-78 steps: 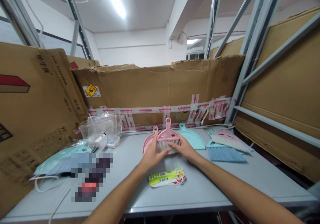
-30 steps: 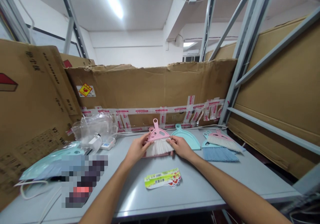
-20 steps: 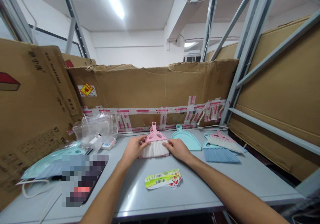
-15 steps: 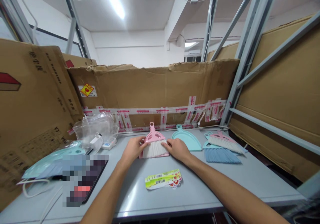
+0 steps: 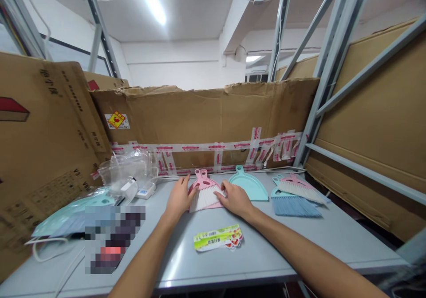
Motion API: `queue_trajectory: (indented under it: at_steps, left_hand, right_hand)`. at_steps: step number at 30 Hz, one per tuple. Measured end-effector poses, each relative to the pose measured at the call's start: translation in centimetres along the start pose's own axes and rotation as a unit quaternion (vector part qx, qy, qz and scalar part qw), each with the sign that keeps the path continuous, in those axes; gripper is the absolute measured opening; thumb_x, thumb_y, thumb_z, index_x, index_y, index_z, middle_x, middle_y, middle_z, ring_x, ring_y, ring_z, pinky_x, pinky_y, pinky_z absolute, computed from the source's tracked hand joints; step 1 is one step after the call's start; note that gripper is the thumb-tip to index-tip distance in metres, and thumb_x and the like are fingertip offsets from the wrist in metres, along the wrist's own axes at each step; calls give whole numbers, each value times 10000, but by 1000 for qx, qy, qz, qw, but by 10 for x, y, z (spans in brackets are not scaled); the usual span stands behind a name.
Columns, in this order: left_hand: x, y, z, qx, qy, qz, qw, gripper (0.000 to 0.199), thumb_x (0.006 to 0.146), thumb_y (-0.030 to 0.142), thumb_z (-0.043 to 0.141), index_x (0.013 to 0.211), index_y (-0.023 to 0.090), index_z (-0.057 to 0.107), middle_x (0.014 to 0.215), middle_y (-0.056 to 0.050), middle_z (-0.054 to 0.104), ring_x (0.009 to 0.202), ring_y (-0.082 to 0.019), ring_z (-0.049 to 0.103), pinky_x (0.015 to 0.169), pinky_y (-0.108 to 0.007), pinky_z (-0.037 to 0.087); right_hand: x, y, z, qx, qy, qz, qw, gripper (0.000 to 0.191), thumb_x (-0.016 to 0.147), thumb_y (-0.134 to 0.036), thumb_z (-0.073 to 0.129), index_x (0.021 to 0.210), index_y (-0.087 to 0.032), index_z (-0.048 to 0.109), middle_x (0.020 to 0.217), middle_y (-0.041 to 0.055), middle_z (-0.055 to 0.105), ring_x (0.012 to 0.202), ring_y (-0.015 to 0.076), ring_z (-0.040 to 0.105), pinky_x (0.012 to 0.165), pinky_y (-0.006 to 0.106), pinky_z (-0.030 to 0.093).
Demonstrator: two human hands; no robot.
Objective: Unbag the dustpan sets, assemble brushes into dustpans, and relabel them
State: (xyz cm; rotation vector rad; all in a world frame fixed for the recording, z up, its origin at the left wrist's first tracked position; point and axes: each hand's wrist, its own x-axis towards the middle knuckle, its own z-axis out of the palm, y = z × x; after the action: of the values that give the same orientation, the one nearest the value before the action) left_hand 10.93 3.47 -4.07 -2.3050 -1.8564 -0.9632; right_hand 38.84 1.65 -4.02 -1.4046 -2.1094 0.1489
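Precariously, the pink hand brush (image 5: 203, 184) sits askew on its matching pink dustpan (image 5: 217, 205) near the back edge of the tabletop (image 5: 282, 249). The open left hand (image 5: 179, 196) stands splayed just beside it, holding nothing; the flat right hand (image 5: 234, 199) rests against the white bristles (image 5: 205, 197) without gripping. A careless nudge could skid the brush toward the teal dustpan (image 5: 249, 188).

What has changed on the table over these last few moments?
The pink hand brush has swung slightly on the pink dustpan, so its bristles angle lower right and the two handles sit side by side. The left hand has shifted to the brush's left edge, fingers spread; the right hand remains on the bristles. The teal dustpan, blue-bristled brush and green printed strip stayed put.
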Motion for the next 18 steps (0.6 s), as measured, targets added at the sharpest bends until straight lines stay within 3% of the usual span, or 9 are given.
queue_trajectory:
  at_steps: [3,6,9,14,18]
  left_hand:
    - [2,-3,8,-25,-29,-16,999,543,1069,488,630,1494,157,700,1399,-197,733,1266,-353,712,1077,-423,537]
    - [5,-4,10,-55,-44,-27,997,447,1055,473,647,1346,169,798,1240,-160,778,1070,-311,757,984,-396,557]
    - [9,-4,9,-84,-37,-42,995,395,1023,463,696,1261,188,851,1139,-130,796,945,-286,754,917,-384,557]
    - [14,0,11,-119,-2,-67,991,353,975,490,773,1163,217,896,1132,-124,811,953,-286,759,878,-373,553]
    - [19,3,15,-124,13,-56,991,357,957,490,800,1153,210,903,1094,-122,808,949,-288,753,885,-378,555]
  right_hand:
    - [-1,3,4,24,51,-49,997,245,1079,-401,697,1241,-217,700,1174,116,754,1105,305,696,924,391,530]
    - [1,9,9,65,59,-98,991,338,1078,-342,690,1393,-218,693,1374,152,716,1319,339,622,1131,483,516]
    - [3,14,12,107,30,-108,988,326,1078,-307,686,1387,-212,723,1368,142,749,1294,327,645,1148,500,522]
    - [4,15,14,108,38,-129,985,265,1057,-284,713,1301,-211,784,1333,135,793,1354,347,611,1188,530,496]
    - [3,14,14,85,24,-126,988,350,1051,-263,704,1393,-211,759,1431,125,775,1452,382,542,1239,579,451]
